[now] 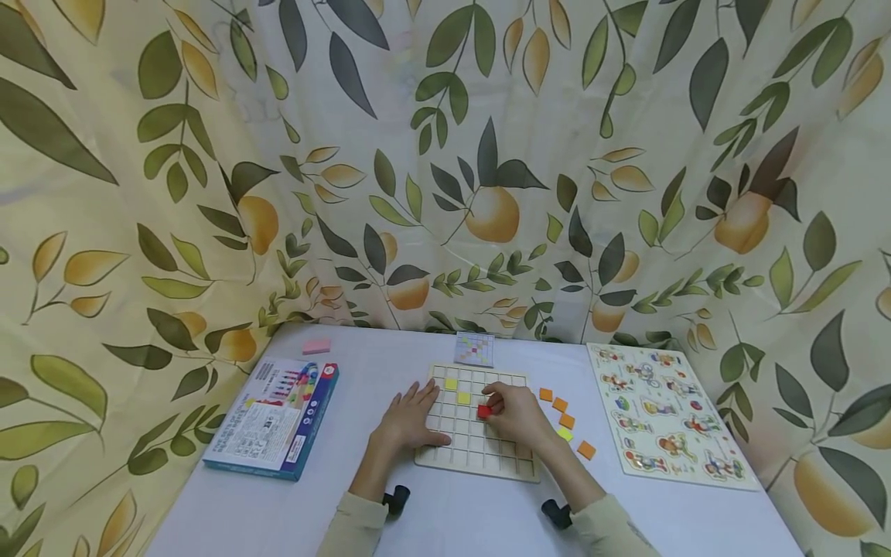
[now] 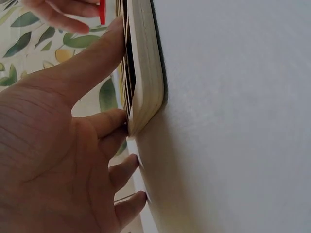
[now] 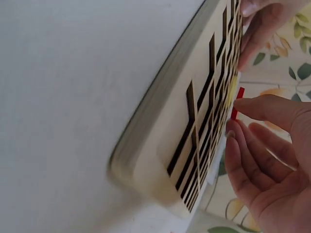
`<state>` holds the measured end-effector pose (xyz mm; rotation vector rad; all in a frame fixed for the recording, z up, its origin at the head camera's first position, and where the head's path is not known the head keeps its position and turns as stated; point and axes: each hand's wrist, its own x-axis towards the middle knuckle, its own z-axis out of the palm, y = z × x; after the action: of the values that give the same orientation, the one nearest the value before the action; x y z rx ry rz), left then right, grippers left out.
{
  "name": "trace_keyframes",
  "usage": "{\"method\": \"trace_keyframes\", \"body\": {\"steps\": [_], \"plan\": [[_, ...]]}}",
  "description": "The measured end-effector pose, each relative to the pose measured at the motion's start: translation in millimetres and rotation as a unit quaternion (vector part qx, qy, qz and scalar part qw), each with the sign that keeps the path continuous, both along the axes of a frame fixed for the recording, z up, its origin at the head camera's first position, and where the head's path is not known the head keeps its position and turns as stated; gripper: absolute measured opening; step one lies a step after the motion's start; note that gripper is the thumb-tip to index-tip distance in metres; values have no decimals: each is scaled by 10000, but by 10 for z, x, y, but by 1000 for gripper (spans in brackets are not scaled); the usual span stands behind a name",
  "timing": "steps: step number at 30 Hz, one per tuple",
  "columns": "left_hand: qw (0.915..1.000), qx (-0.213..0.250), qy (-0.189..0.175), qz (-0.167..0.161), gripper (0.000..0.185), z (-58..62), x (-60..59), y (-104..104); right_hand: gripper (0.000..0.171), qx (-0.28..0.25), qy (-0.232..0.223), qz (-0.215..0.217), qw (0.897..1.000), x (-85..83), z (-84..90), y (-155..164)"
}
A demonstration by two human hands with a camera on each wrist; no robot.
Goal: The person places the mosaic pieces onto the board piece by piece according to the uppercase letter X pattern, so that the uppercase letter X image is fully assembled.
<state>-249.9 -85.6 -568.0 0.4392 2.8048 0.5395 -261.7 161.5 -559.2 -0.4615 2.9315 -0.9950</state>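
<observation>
Left hand (image 1: 412, 422) flat on grid board (image 1: 445, 456) edge (fingers straight); right hand (image 1: 511, 414) pinches red tile (image 1: 483, 411).

Off to the left of the left hand, a blue game box (image 1: 274, 418) lies flat, and a pink eraser (image 1: 316, 346) sits beyond it near the curtain. Far right of the right hand, a cartoon peg puzzle (image 1: 661, 414) stretches out. Leaf-and-fruit curtain (image 1: 445, 170) wraps all around the white table (image 1: 473, 514).
</observation>
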Motion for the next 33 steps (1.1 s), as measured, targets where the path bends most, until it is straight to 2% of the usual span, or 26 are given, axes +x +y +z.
{"method": "trace_keyframes", "body": {"steps": [11,21,33], "plan": [[9998,-16,1,217,109,-55,4,76,39,74,-154,55,9998,-33,-53,-84],[9994,-83,56,332,109,-18,30,81,32,134,111,122,9998,-42,-43,-147],[9993,4,8,376,107,9,40,81,30,148,204,151,9996,-67,-63,-124]]}}
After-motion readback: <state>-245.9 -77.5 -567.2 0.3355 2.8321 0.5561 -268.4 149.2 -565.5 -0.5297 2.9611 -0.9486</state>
